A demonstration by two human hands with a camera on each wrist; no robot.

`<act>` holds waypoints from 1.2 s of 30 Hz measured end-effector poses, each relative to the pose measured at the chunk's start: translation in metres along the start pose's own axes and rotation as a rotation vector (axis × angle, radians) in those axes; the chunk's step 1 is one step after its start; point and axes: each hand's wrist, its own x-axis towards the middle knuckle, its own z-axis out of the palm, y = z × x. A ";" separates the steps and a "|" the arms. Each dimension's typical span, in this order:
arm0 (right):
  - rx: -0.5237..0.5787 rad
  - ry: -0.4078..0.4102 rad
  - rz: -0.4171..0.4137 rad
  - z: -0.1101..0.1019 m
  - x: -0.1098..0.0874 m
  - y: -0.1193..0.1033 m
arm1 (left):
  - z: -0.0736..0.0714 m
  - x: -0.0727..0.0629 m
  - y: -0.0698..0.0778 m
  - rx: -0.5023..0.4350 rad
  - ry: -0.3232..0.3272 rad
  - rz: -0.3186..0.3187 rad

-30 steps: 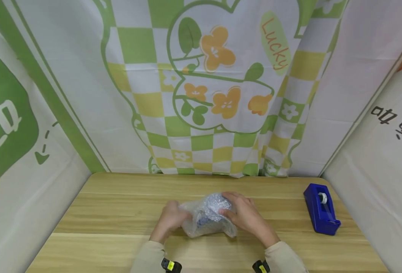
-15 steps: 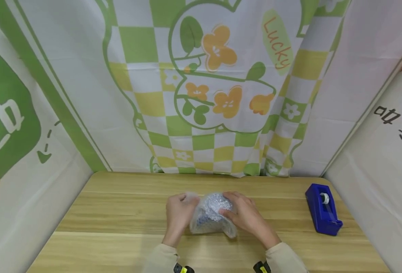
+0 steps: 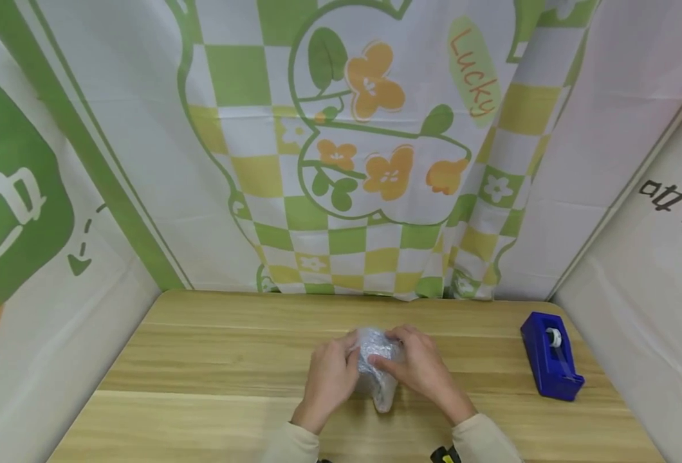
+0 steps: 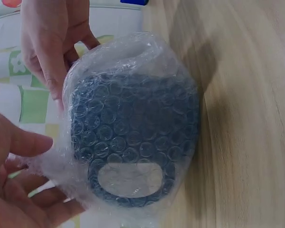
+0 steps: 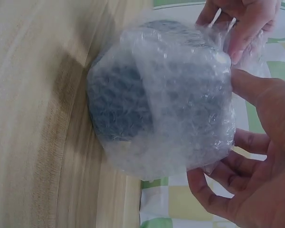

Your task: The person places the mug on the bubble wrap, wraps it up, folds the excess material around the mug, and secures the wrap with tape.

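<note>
A dark blue mug (image 4: 133, 116), its looped handle showing, stands on the table wrapped in clear bubble wrap (image 5: 180, 104). My left hand (image 3: 332, 373) is at the wrap's left side, pinching a loose flap between thumb and fingers, as the left wrist view shows. On the other side my right hand (image 3: 422, 366) holds the bundle, thumb and fingers spread around its upper part. The wrap bunches into a fold that sticks out toward me at the front. In the right wrist view a layer of wrap lies over part of the mug.
A blue tape dispenser (image 3: 551, 355) with a roll of clear tape stands at the right of the wooden table (image 3: 202, 366). Behind the table hangs a checked green and yellow curtain (image 3: 347, 241); printed cloth walls close off both sides.
My left hand has moved right with the wrap's loose left end, folding it in against the mug. The bundle looks narrower now. My right hand has kept its hold in place.
</note>
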 end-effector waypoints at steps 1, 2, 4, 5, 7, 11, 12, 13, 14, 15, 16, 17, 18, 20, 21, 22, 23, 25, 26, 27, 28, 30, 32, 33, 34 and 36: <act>0.003 0.014 0.010 0.000 0.000 0.000 | 0.000 0.000 0.000 -0.003 -0.037 0.011; 0.002 0.028 0.020 0.001 0.000 0.001 | 0.000 -0.001 -0.001 -0.005 -0.071 0.022; -0.004 0.052 0.040 0.001 0.000 0.002 | -0.002 -0.002 -0.002 -0.029 -0.160 0.023; -0.005 0.060 0.049 0.001 0.001 0.002 | -0.003 -0.002 -0.003 -0.040 -0.206 0.020; 0.000 0.064 0.070 0.000 0.001 0.003 | -0.005 -0.003 -0.006 -0.054 -0.285 0.024; 0.063 0.015 0.101 -0.005 0.002 0.005 | -0.006 -0.003 -0.010 0.002 -0.383 0.071; 0.096 -0.012 0.105 -0.007 0.001 0.006 | -0.006 -0.003 -0.011 0.028 -0.390 0.087; 0.135 -0.043 0.105 -0.009 0.001 0.008 | -0.005 -0.003 -0.012 0.058 -0.394 0.103; 0.174 -0.073 0.108 -0.011 0.001 0.009 | -0.005 -0.003 -0.012 0.088 -0.396 0.115; 0.215 -0.104 0.109 -0.013 0.001 0.011 | -0.004 -0.003 -0.013 0.113 -0.393 0.127; 0.244 -0.129 0.109 -0.015 0.001 0.012 | -0.003 -0.004 -0.014 0.133 -0.386 0.138; 0.269 -0.151 0.114 -0.016 0.002 0.013 | -0.003 -0.004 -0.015 0.144 -0.379 0.144; 0.286 -0.165 0.115 -0.016 0.002 0.014 | -0.002 -0.004 -0.015 0.148 -0.372 0.149; 0.288 -0.165 0.131 -0.016 0.002 0.014 | -0.002 -0.004 -0.017 0.127 -0.364 0.150; 0.280 -0.156 0.141 -0.015 0.002 0.013 | -0.002 -0.004 -0.017 0.106 -0.362 0.145; 0.269 -0.141 0.152 -0.013 0.001 0.013 | -0.002 -0.004 -0.018 0.083 -0.360 0.140; 0.264 -0.129 0.164 -0.012 0.001 0.012 | -0.001 -0.004 -0.020 0.058 -0.357 0.134; 0.266 -0.121 0.172 -0.011 0.000 0.011 | -0.001 -0.004 -0.022 0.020 -0.354 0.123; 0.273 -0.129 0.171 -0.012 0.000 0.011 | 0.000 -0.004 -0.023 0.011 -0.351 0.120; 0.281 -0.141 0.167 -0.012 -0.001 0.012 | 0.000 -0.004 -0.024 0.003 -0.348 0.117; 0.290 -0.155 0.158 -0.013 -0.001 0.013 | 0.000 -0.004 -0.025 0.001 -0.344 0.116; 0.309 -0.182 0.142 -0.016 -0.002 0.015 | 0.000 -0.004 -0.024 0.002 -0.336 0.117; 0.312 -0.177 0.143 -0.016 -0.002 0.015 | -0.001 -0.005 -0.024 0.011 -0.329 0.129; 0.305 -0.160 0.148 -0.014 -0.002 0.015 | -0.001 -0.005 -0.024 0.015 -0.327 0.139; 0.295 -0.139 0.154 -0.013 -0.003 0.014 | -0.001 -0.006 -0.024 0.022 -0.327 0.147; 0.266 -0.095 0.167 -0.010 -0.003 0.012 | -0.001 -0.007 -0.024 0.038 -0.328 0.171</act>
